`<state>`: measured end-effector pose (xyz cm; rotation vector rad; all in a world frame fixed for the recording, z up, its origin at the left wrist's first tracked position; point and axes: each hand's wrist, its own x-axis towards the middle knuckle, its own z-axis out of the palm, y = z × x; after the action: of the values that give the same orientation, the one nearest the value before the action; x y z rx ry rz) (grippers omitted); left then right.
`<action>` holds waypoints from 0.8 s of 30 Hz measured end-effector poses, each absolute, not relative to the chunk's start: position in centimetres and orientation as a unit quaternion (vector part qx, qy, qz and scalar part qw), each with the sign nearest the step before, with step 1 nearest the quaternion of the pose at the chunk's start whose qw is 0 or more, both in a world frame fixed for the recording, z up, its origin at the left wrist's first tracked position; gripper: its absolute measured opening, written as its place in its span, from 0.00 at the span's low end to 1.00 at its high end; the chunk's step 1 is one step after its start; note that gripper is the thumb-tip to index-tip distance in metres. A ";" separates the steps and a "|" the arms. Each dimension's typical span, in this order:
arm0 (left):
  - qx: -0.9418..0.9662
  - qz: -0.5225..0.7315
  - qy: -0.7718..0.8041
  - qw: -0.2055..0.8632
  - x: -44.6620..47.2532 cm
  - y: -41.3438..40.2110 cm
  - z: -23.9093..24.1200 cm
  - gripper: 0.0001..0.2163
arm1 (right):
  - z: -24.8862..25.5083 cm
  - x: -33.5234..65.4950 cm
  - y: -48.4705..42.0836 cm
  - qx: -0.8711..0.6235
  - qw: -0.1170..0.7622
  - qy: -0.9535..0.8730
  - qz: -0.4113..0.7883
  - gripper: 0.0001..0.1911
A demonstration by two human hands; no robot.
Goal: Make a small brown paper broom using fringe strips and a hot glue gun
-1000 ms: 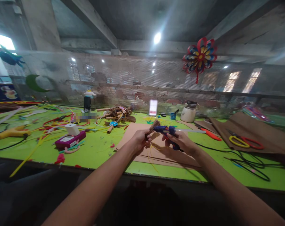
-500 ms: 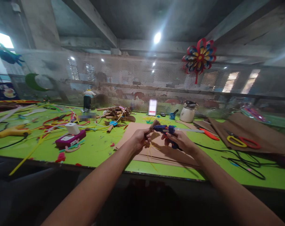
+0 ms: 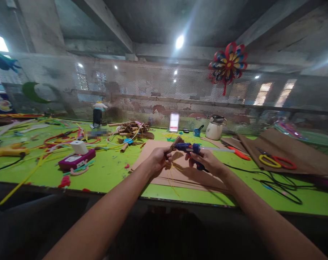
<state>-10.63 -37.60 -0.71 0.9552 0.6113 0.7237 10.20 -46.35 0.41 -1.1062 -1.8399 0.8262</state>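
Note:
In my left hand (image 3: 160,159) is a small bundle of brown paper (image 3: 176,143), its frayed end pointing up and away; thin yellow strands (image 3: 172,177) dangle below it. My right hand (image 3: 205,159) is closed round a blue hot glue gun (image 3: 189,148), with a clear glue stick (image 3: 216,148) jutting from its back. The gun's nozzle points left and meets or nearly meets the bundle; contact is hard to make out. Under both hands lie brown paper sheets (image 3: 164,177) on the green table (image 3: 106,173).
To the left are a purple power strip (image 3: 77,160) with a white plug, and a yellow glue gun (image 3: 8,151). Brown paper pieces (image 3: 136,130) are heaped behind. On the right lie scissors (image 3: 277,161), an orange-handled knife (image 3: 238,153), black cable (image 3: 283,187) and a white jug (image 3: 215,128).
The whole view has shifted slightly, so table objects appear a little further left. Both hands keep their grips, and the glue gun stays at the bundle.

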 end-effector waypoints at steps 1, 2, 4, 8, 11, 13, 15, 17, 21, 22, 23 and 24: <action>0.442 0.336 0.285 0.782 -10.6 -37.5 -0.8 0.12 | 0.4 10.2 -46.3 -0.438 0.406 -0.732 0.328 0.23; 0.442 0.337 0.286 0.781 -10.6 -37.5 -0.9 0.13 | 0.4 10.2 -46.3 -0.437 0.406 -0.733 0.328 0.23; 0.442 0.341 0.287 0.779 -10.5 -37.4 -0.9 0.14 | 0.3 10.2 -46.2 -0.437 0.407 -0.733 0.325 0.23; 0.444 0.345 0.283 0.777 -10.5 -37.7 -0.7 0.10 | 0.3 10.2 -46.1 -0.442 0.419 -0.730 0.311 0.24; 0.446 0.350 0.275 0.777 -10.7 -38.1 -0.4 0.07 | 0.4 10.2 -46.1 -0.446 0.431 -0.727 0.296 0.23; 0.446 0.354 0.273 0.775 -10.7 -38.4 -0.2 0.06 | 0.4 10.2 -46.1 -0.448 0.435 -0.726 0.288 0.23; 0.447 0.357 0.275 0.773 -10.7 -38.5 -0.1 0.07 | 0.4 10.2 -46.2 -0.450 0.436 -0.726 0.282 0.23; 0.448 0.359 0.277 0.770 -10.7 -38.6 -0.1 0.07 | 0.4 10.2 -46.3 -0.454 0.436 -0.726 0.277 0.24; 0.451 0.362 0.284 0.765 -10.6 -38.4 -0.2 0.07 | 0.5 10.2 -46.3 -0.460 0.430 -0.728 0.271 0.24; 0.451 0.362 0.286 0.764 -10.6 -38.3 -0.3 0.07 | 0.5 10.2 -46.3 -0.460 0.427 -0.729 0.273 0.24; 0.450 0.361 0.288 0.764 -10.5 -38.2 -0.3 0.08 | 0.4 10.2 -46.3 -0.460 0.422 -0.731 0.276 0.24; 0.450 0.360 0.289 0.765 -10.5 -38.1 -0.4 0.08 | 0.4 10.2 -46.3 -0.461 0.418 -0.732 0.278 0.24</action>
<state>-10.52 -38.11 -0.40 0.9769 0.6276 0.7826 10.16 -46.33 0.41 -1.1562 -1.8363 0.6985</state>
